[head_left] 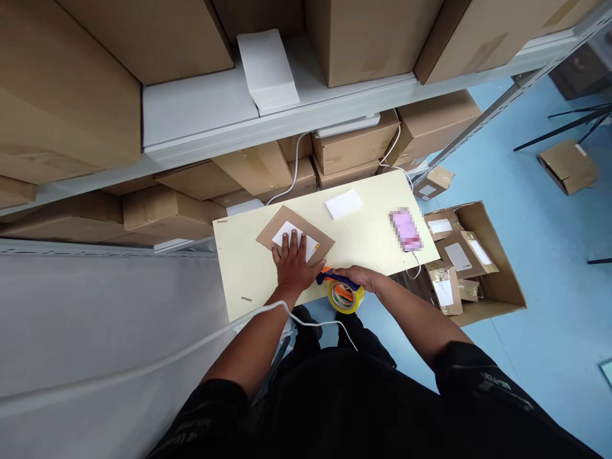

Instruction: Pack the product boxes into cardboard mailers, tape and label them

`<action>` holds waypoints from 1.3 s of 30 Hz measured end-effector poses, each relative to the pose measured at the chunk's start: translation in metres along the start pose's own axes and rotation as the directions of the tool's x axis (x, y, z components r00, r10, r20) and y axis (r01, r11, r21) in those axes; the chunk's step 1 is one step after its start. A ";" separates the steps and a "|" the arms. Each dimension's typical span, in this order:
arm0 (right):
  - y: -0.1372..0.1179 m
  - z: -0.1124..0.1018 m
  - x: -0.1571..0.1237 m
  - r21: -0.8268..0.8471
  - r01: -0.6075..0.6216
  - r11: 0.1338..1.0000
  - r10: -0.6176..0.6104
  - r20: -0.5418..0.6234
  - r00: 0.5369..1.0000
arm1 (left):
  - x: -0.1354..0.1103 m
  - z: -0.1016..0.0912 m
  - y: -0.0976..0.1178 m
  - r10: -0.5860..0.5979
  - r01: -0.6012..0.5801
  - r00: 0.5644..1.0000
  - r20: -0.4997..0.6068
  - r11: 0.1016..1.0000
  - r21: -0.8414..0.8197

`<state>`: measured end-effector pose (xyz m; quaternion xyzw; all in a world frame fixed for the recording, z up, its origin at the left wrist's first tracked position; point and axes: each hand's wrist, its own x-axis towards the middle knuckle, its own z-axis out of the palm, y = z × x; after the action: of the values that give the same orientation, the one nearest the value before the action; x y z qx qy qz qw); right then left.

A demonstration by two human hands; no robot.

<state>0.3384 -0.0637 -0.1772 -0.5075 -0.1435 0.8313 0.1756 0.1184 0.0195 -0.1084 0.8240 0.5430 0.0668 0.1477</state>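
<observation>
A cable [143, 368] crosses before me; my left hand [292, 264] lies spread on a labelled box [276, 226], my right hand [364, 276] closed around a tape dispenser [345, 281].

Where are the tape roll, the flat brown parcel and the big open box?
Tape roll [355, 303]: head view, yellow edge.
Flat brown parcel [308, 228]: head view, bare cardboard on top.
Big open box [502, 273]: head view, inner wall.

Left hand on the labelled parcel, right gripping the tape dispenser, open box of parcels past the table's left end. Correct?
No: the open box of parcels is past the table's right end, per the head view. Left hand on labelled parcel, right hand gripping tape dispenser: correct.
</observation>
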 end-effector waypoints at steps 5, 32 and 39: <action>-0.002 0.040 0.016 -0.613 0.040 0.789 -0.188 -0.180 0.966 | 0.005 0.003 0.006 -0.039 0.039 0.999 -0.018 0.999 -0.008; -0.006 -0.005 -0.064 -0.763 0.147 0.629 -0.749 -0.545 0.377 | 0.044 -0.061 -0.079 -0.152 0.129 0.980 -0.129 0.977 -0.169; 0.006 0.068 -0.012 -0.443 0.383 0.811 -0.573 -0.469 0.672 | 0.022 -0.029 -0.114 -0.353 0.346 0.929 0.113 0.718 -0.603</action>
<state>0.2818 -0.0779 -0.1404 -0.7007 -0.3396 0.5249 0.3438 0.0199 0.0866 -0.1184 0.6131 0.6377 0.2143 0.4142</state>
